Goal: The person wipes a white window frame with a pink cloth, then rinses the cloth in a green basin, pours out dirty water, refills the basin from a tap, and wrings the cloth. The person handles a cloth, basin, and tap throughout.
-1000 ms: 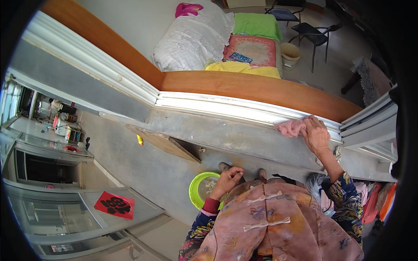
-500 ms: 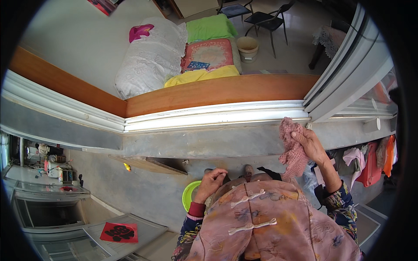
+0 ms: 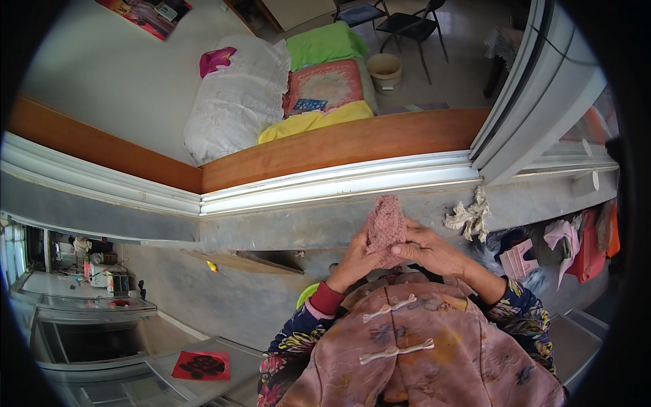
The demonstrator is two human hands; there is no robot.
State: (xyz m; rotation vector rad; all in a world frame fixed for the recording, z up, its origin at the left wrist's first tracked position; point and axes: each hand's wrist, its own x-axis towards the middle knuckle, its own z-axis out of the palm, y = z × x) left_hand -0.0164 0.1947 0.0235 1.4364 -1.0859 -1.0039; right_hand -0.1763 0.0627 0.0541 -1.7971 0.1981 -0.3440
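Note:
A pink knitted cloth (image 3: 386,227), bunched into an upright bundle, is gripped between both my hands in front of the grey ledge. My left hand (image 3: 356,261) closes round its left side. From the right, my right hand (image 3: 430,249) presses it with the thumb across its lower part. The fingertips behind the cloth are hidden. To the right of my hands, a crumpled off-white cloth (image 3: 470,214) hangs over the edge of the ledge (image 3: 285,227).
White window rails (image 3: 339,186) and a brown wooden sill (image 3: 352,140) run beyond the ledge. Inside the room are a bed with a white cover (image 3: 234,102), a bucket (image 3: 384,73) and chairs (image 3: 417,30). A green basin (image 3: 307,296) stands below my left arm; clothes (image 3: 561,237) hang at right.
My right hand has brought the pink cloth leftward from the window corner, and my left hand has come up to grip it too. The off-white cloth on the ledge is now uncovered.

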